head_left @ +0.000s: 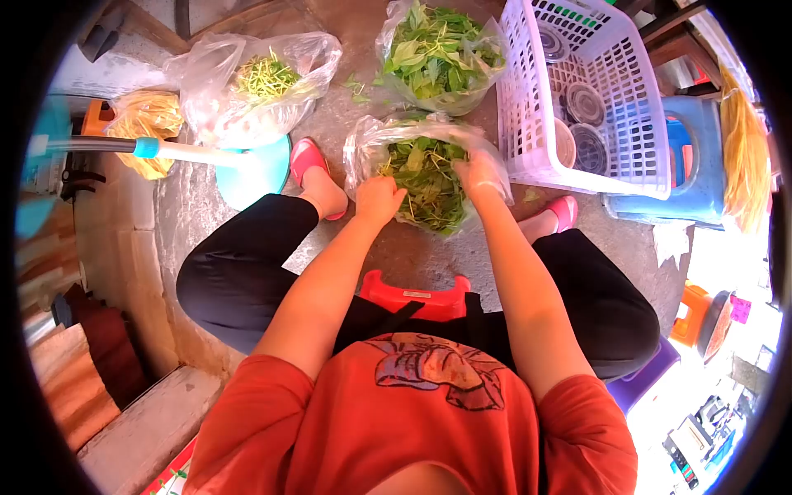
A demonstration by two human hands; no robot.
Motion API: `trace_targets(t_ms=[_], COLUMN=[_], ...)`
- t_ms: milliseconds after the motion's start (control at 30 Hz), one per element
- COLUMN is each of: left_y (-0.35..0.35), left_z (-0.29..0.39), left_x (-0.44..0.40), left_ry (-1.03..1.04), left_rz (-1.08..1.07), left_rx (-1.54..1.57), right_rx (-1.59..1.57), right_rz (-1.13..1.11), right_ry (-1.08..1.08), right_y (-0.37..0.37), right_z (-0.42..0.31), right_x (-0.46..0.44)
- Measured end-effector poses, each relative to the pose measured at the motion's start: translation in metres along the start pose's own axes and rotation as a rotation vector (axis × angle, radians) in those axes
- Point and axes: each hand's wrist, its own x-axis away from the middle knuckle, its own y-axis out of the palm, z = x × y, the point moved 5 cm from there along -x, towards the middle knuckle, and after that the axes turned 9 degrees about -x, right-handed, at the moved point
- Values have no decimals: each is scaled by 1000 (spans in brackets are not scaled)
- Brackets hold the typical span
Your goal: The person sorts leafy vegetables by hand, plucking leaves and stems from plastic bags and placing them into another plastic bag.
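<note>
A clear plastic bag of leafy greens lies on the floor between my feet. My left hand is closed at the bag's left edge, its thumb against the greens. At the right edge my right hand is partly covered by the plastic; its fingers are curled in, and what they hold is hard to make out. Just beyond is a second bag with larger green leaves. Another bag, at the upper left, holds thin green stems.
A white plastic basket with round clear containers stands to the right, beside a blue stool. On the left, a pole crosses above a turquoise disc. A red stool is beneath me.
</note>
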Motion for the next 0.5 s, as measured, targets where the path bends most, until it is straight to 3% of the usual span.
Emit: trace_targets(t_ms=[33, 67, 200, 333, 500], left_y=[-2, -1, 18, -2, -69], left_z=[3, 7, 18, 18, 12], left_x=[4, 6, 15, 7, 2], left_ry=[-48, -54, 89, -87, 57], left_rz=[-168, -180, 9, -134, -153], left_rx=[-54, -140, -288, 3, 813], right_rx=[-38, -176, 19, -178, -507], right_rz=[-7, -86, 32, -122, -264], right_ry=[1, -57, -274, -288, -347], right_y=[-8, 15, 26, 7, -24], right_z=[-14, 6, -7, -27, -54], right_x=[5, -13, -13, -13, -23])
